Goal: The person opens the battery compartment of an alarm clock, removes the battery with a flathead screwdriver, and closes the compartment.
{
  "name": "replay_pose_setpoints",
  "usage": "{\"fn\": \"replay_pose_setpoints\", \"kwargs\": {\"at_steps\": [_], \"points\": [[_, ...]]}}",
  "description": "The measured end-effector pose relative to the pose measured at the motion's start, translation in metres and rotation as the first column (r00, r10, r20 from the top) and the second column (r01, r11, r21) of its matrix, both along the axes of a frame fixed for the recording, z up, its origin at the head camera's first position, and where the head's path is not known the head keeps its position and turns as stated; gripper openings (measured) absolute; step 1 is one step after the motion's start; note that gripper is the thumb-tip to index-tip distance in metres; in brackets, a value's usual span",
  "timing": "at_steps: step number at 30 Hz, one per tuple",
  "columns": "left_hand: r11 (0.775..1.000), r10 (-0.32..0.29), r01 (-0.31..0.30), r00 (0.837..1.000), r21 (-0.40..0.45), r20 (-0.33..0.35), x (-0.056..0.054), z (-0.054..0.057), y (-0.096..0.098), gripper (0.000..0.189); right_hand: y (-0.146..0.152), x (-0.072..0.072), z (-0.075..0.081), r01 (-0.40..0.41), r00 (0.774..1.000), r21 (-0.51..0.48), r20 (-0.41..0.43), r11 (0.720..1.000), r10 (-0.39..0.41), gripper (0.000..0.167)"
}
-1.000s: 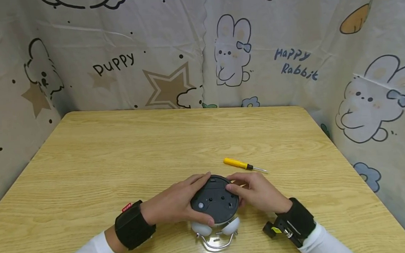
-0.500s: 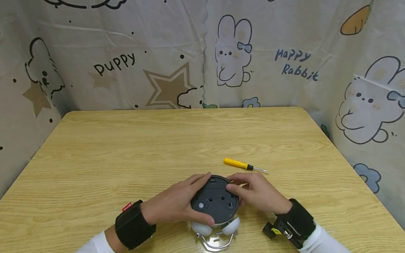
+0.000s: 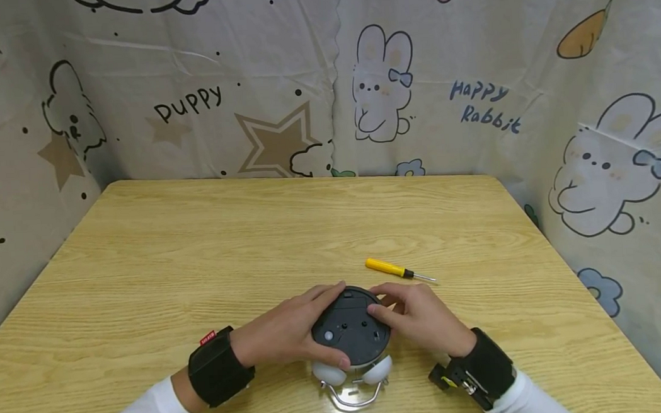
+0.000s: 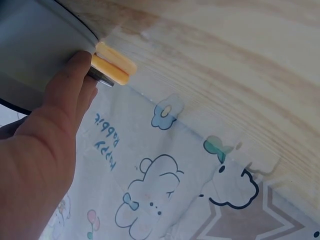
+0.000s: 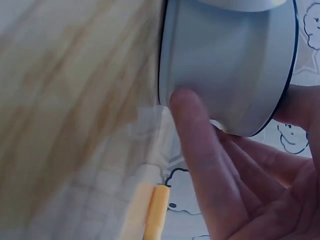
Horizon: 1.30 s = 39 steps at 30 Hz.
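A twin-bell alarm clock [image 3: 356, 341] lies face down on the table, its round dark back upward. Its two pale bells [image 3: 377, 371] and wire handle point toward the person. My left hand [image 3: 292, 325] grips the clock from the left, thumb along the near edge and fingers at the far edge. From the right, my right hand [image 3: 422, 314] holds the rim, with the thumb on the back cover. In the right wrist view a finger lies along the clock's pale side wall [image 5: 225, 65]. The left wrist view shows fingers [image 4: 67, 82] against that wall.
Just beyond the clock lies a screwdriver [image 3: 388, 267] with a yellow handle, its metal tip pointing right. The wooden table [image 3: 224, 238] ends at a printed cloth backdrop [image 3: 264, 59]. Each wrist wears a black band [image 3: 218, 368].
The right thumb has shifted slightly left on the clock's back, and the right wrist has dropped a little. The left hand, the clock and the screwdriver stay where they were.
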<state>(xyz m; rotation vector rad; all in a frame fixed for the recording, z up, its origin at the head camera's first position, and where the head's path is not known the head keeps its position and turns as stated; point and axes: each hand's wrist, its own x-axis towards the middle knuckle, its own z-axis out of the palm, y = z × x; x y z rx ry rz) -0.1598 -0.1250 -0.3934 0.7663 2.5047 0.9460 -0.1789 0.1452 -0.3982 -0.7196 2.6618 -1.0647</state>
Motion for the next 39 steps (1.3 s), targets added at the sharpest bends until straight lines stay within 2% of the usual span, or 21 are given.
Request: {"fn": "replay_pose_setpoints", "kwargs": {"at_steps": [4,13,19,24,31,39], "points": [[1.000,0.002,-0.002,1.000,0.003,0.003,0.000,0.000,0.000,0.117,-0.003,0.003,0.002,0.007,0.999,0.018,-0.048,1.000,-0.006,0.035],[1.000,0.001,-0.001,1.000,0.006,0.008,0.000,0.002,-0.001,0.117,-0.009,0.008,0.003,0.018,0.988,-0.039,-0.152,0.999,-0.024,0.037],[1.000,-0.003,0.003,1.000,0.009,0.005,0.000,0.003,-0.002,0.117,-0.012,0.010,0.004,-0.014,0.976,-0.013,-0.216,1.000,0.011,0.034],[1.000,-0.006,0.006,1.000,0.019,0.017,-0.001,0.003,-0.003,0.116,-0.013,0.012,0.005,-0.054,0.974,-0.003,-0.219,0.999,0.052,0.032],[1.000,-0.010,0.010,1.000,0.022,0.005,-0.002,0.004,-0.002,0.117,-0.015,0.011,0.005,-0.054,0.976,0.002,-0.212,0.999,0.053,0.030],[1.000,-0.017,0.016,0.999,0.021,0.038,-0.002,0.002,-0.001,0.117,-0.017,0.011,0.002,-0.064,0.976,0.024,-0.208,0.998,0.068,0.031]]}}
